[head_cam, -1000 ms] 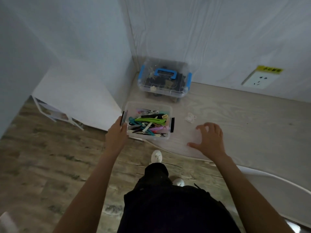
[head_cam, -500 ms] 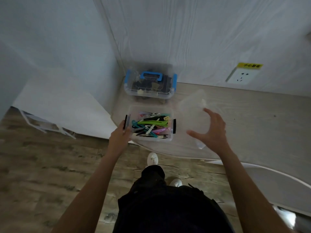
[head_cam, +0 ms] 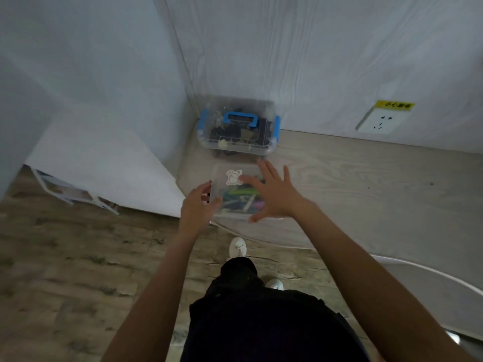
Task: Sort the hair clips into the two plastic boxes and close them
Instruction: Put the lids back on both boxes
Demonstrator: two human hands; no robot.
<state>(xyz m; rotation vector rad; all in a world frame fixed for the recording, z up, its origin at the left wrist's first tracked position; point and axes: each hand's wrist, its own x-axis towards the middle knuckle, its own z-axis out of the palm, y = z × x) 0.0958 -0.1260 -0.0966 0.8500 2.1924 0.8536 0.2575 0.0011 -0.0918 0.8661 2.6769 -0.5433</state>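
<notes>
A small clear box [head_cam: 222, 212] full of coloured hair clips [head_cam: 239, 198] stands near the table's front left corner. A clear lid [head_cam: 234, 176] with a pale sticker lies over it. My right hand [head_cam: 271, 192] rests flat on the lid with spread, straight fingers. My left hand [head_cam: 197, 205] grips the box's left side by its black latch [head_cam: 209, 192]. Behind it, in the wall corner, stands a second clear box [head_cam: 237, 131] with blue latches and a blue handle, lid on, holding dark clips.
The pale wood table [head_cam: 352, 184] runs to the right along a white wall with a socket [head_cam: 379, 121] under a yellow label. Wood floor, my dark trousers and white shoes lie below. A white frame [head_cam: 73, 192] leans at the left.
My right hand lifted the clear lid from the table on the right and brought it left onto the near box. The left hand kept its hold on the box's side.
</notes>
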